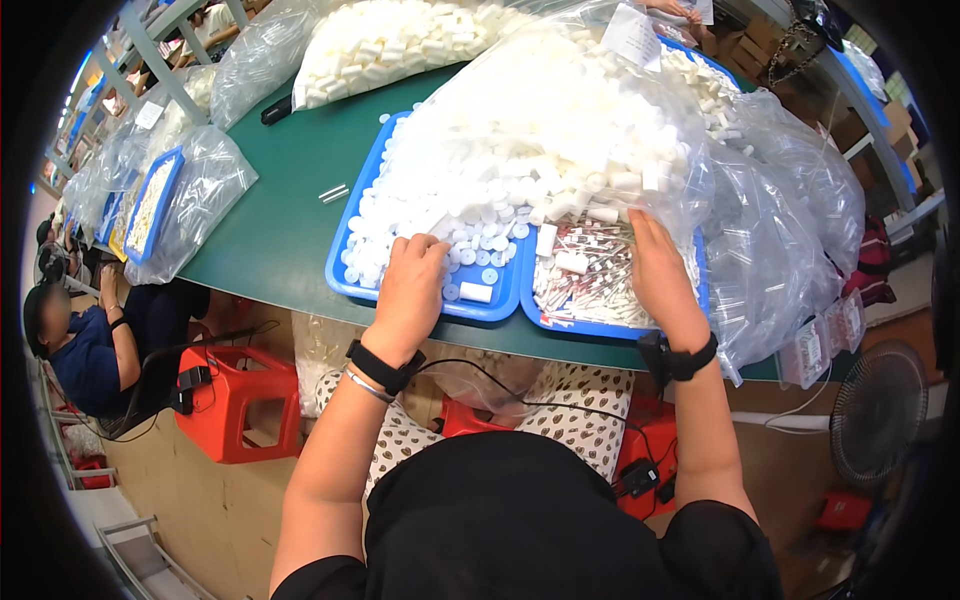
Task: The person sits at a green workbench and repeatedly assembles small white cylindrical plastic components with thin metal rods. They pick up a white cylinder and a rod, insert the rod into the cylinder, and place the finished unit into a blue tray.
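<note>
My left hand (408, 290) reaches into the left blue tray (335, 265), its fingers bent down among small white discs (489, 276). Whatever lies under those fingertips is hidden. My right hand (660, 280) is over the right blue tray (600, 328), which holds many thin white and reddish pin-like pieces (580, 290). Its visible fingers are stretched out, and the tips reach the edge of a large clear bag (560, 110) of white cylinders. That bag lies across both trays. Some loose white cylinders (475, 292) sit in the trays.
A second bag of white cylinders (400, 45) lies farther back on the green table (265, 215). Two metal pins (334, 194) rest left of the trays. Clear plastic bags (770, 220) crowd the right side, near a fan (880, 410). Another person (85, 345) sits at left.
</note>
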A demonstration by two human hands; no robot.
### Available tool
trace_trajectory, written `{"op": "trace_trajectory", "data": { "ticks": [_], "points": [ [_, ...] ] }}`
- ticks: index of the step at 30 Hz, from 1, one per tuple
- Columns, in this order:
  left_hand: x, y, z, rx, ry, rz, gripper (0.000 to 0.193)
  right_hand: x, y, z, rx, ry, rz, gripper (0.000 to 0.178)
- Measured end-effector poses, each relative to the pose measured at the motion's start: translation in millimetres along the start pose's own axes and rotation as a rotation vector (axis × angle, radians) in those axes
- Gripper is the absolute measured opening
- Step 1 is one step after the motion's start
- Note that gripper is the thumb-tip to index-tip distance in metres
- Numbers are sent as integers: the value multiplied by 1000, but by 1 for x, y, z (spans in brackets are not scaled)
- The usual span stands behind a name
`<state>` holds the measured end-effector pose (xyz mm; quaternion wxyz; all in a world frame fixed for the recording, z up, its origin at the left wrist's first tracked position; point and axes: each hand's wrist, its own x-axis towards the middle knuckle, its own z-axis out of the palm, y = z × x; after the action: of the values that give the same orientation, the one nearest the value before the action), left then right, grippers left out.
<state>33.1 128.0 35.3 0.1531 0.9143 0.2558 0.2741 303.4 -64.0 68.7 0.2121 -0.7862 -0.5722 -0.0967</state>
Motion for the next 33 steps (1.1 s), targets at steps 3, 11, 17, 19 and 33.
{"op": "trace_trajectory", "data": {
  "ticks": [3,11,17,19,33],
  "points": [
    [-1,-2,-1,-3,-27,-7,28,19,6,6,99,45,33,46],
    [-2,0,1,-12,-11,-10,22,47,26,22,33,-74,-4,36],
    [-6,1,3,-50,57,4,23,30,6,11,10,-113,-48,34],
    [-5,2,2,-52,55,13,23,24,10,14,33,-116,-33,33],
    [-10,30,-3,-904,72,-506,12,9,-41,0,-73,60,-323,7]
  ]
}}
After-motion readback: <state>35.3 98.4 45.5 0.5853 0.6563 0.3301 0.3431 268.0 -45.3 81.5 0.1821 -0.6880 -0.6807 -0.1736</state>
